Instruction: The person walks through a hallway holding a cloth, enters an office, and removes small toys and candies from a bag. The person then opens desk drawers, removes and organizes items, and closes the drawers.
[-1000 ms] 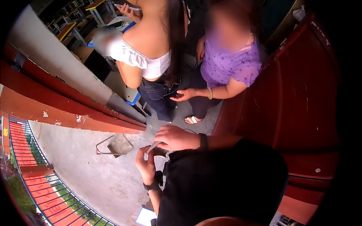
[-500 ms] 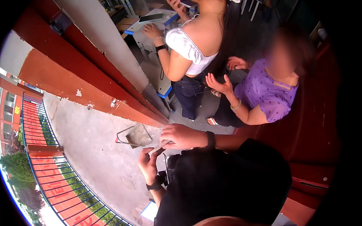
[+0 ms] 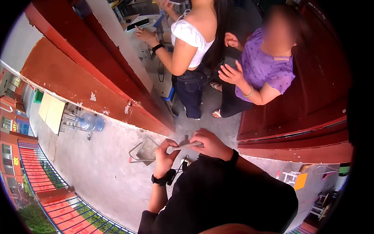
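Left hand and right hand, both mine, hold a thin pale strip between them.
My left pinches one end and my right closes around the other, so neither is free. The strip is held up in front of my black shirt, above the floor; what looks like a dustpan lies beyond my left. As I judge it, getting hold of the strip is done, while setting it down or letting go is not yet done. Whether it has been folded or otherwise worked I cannot tell, since my grip hides its ends. Two people, in a white top and a purple top, stand beyond, apart from the strip.
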### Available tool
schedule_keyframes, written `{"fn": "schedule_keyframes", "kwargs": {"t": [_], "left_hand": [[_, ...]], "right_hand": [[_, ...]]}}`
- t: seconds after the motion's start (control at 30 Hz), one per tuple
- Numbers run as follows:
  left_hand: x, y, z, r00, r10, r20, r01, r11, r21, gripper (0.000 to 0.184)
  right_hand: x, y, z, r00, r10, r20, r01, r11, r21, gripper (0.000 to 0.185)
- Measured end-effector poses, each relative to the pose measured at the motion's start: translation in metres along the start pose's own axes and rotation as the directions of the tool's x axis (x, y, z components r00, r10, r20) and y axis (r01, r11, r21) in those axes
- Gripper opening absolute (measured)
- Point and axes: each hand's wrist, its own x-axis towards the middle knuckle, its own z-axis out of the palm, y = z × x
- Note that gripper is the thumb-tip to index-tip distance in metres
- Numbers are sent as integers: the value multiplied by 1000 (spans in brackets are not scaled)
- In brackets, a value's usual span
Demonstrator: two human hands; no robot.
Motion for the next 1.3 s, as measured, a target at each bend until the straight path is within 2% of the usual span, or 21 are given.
{"fn": "schedule_keyframes", "kwargs": {"t": [0.2, 0.23, 0.33, 0.37, 0.43, 0.47, 0.53, 0.6, 0.63, 0.7, 0.73, 0.87, 1.0, 1.07, 1.17, 1.27, 1.3], "left_hand": [[10, -22, 2, 960, -85, 268, 155, 954, -256, 14], [18, -22, 4, 954, -49, 295, 128, 959, -254, 13], [43, 5, 8, 937, -40, 347, 80, 992, -102, 14], [50, 11, 7, 951, 21, 308, -31, 999, 30, 16], [55, 14, 2, 981, 1, 194, 3, 1000, -18, 16], [61, 14, -1, 988, -3, 152, 9, 999, -39, 16], [63, 24, -9, 996, -33, 84, 54, 963, -265, 15], [62, 22, -24, 994, -96, 46, 103, 972, -210, 16], [62, 20, -29, 995, -93, 22, 95, 975, -200, 16], [63, 11, -38, 996, -92, -15, 87, 971, -224, 17], [63, 7, -38, 992, -120, -43, 101, 945, -312, 18], [69, 9, -27, 989, -46, -142, -9, 930, -368, 14], [73, 25, -14, 973, -70, -219, -40, 886, -463, 22], [68, 28, -13, 964, -66, -257, -47, 911, -409, 23], [57, 22, -13, 944, -77, -320, -43, 936, -351, 22], [40, 24, -17, 950, -98, -297, 4, 953, -303, 20], [36, 25, -18, 957, -101, -273, 19, 957, -288, 20]], "right_hand": [[-23, -13, -3, 980, 168, -103, -174, 984, -46, 20], [-24, -12, -6, 982, 159, -103, -164, 986, -43, 20], [-10, 0, -11, 969, 211, -132, -206, 977, 47, 22], [0, 3, -13, 970, 199, -141, -185, 977, 108, 24], [27, 6, -12, 963, 193, -189, -143, 958, 250, 30], [40, 7, -13, 975, 143, -170, -101, 967, 233, 32], [65, 11, -18, 990, 43, -134, -16, 981, 193, 37], [84, 1, -21, 994, -76, -77, 86, 986, 144, 38], [90, -2, -21, 999, -44, 6, 43, 993, 110, 34], [96, 6, -13, 999, -50, 7, 49, 987, 151, 31], [98, 9, -12, 998, -59, 14, 56, 984, 167, 29], [101, 19, -18, 999, -3, 32, -6, 958, 285, 20], [103, 25, -21, 998, -46, 47, 27, 940, 340, 19], [104, 28, -20, 996, -78, 39, 61, 940, 336, 19], [97, 12, -23, 995, -26, 100, -15, 925, 380, 20], [87, 20, 0, 975, -185, -121, 210, 945, 250, 21], [82, 16, 2, 987, -135, -88, 155, 946, 286, 20]]}}
